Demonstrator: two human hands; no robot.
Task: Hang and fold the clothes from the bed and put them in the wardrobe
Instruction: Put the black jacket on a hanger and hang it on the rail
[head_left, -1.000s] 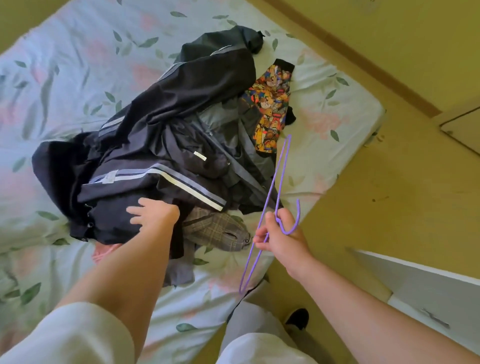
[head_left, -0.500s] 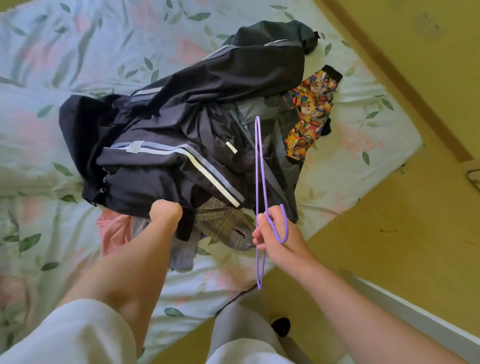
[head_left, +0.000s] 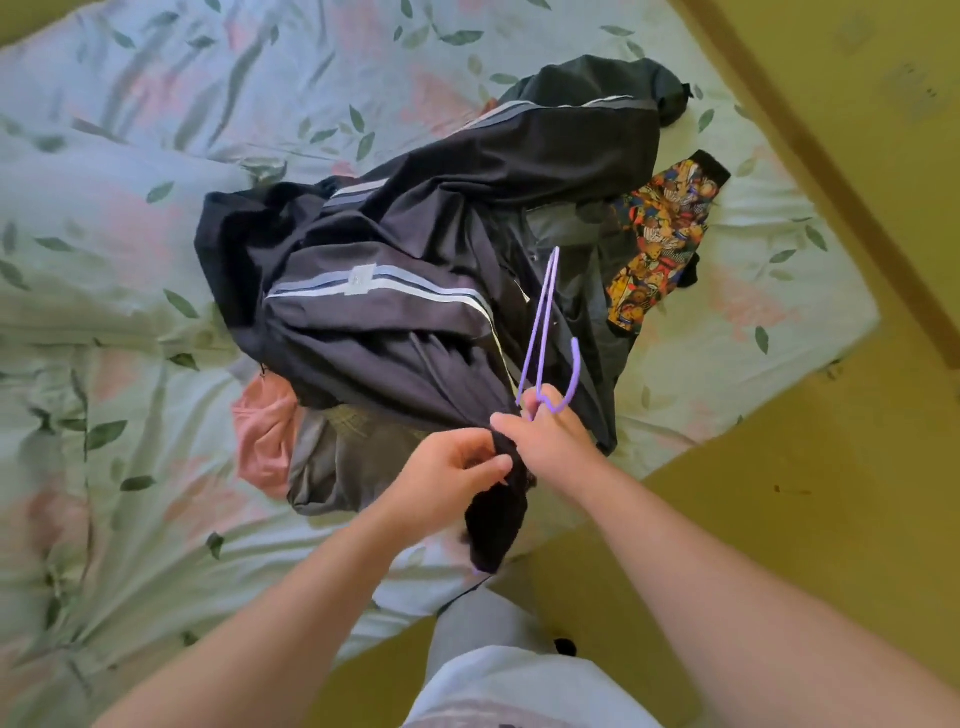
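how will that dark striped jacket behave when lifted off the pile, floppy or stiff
Likely floppy: the dark striped jacket lies crumpled in soft folds, and the part pinched by the left hand droops below it. Probably slippery, given its smooth sheen. It may drag neighbours, since it sprawls over the pink garment.

Position: one camera on my head, as I stand at the bed's (head_left: 156, 260) near edge.
Facing: forward and steeply down.
Nearness: close; my left hand (head_left: 449, 470) and right hand (head_left: 553, 441) sit mid-frame, with the clothes pile (head_left: 415, 291) just beyond.
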